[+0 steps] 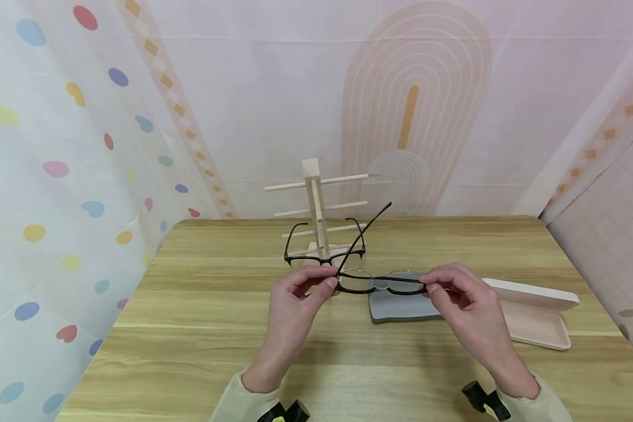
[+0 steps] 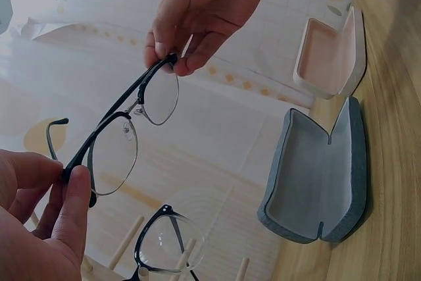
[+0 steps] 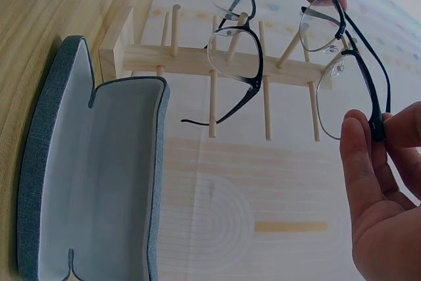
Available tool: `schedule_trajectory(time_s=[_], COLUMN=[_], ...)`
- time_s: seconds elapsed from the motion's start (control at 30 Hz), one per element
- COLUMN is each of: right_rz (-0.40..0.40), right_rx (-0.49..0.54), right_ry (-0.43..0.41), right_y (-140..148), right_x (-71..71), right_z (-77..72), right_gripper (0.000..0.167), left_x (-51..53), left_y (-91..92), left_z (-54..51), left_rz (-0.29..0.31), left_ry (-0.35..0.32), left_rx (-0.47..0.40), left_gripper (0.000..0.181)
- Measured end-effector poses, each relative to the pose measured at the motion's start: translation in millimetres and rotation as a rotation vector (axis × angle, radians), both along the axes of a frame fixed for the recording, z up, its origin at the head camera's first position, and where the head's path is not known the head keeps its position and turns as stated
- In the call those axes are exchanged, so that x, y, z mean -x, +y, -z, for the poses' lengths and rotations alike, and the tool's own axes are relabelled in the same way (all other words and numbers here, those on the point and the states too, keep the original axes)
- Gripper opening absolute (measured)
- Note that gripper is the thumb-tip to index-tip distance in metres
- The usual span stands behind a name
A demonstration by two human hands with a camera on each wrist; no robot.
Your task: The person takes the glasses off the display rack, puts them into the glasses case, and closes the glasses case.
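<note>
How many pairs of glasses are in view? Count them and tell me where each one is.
2: the raised pair, held between the left grip and the right grip; the other pair, resting on the wooden stand.

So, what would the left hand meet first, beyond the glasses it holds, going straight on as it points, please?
The left hand would likely first meet the wooden rack or the black-framed glasses resting on it; depth and height leave which unclear.
</note>
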State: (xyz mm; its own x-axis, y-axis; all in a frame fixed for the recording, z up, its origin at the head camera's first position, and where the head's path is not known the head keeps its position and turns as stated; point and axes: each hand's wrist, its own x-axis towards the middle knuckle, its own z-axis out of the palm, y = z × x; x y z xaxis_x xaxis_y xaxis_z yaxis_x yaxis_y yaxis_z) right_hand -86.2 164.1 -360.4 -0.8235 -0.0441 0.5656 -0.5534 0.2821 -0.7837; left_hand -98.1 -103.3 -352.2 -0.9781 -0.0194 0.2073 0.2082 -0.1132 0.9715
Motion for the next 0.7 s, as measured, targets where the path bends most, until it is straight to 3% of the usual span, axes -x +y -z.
schedule_trajectory(time_s=[0.7], right_rz=[0.008], right_rx=[0.006], right_ry=[0.004], right_y=[1.0], right_x=[0.1], right_z=[0.7], right_gripper=[0.026], left_x=[-0.3], left_y=[-1.0], left_z=[-1.5], left_rz=[0.016], left_ry=[-0.033], left_rx=[0.091], left_gripper=[0.014])
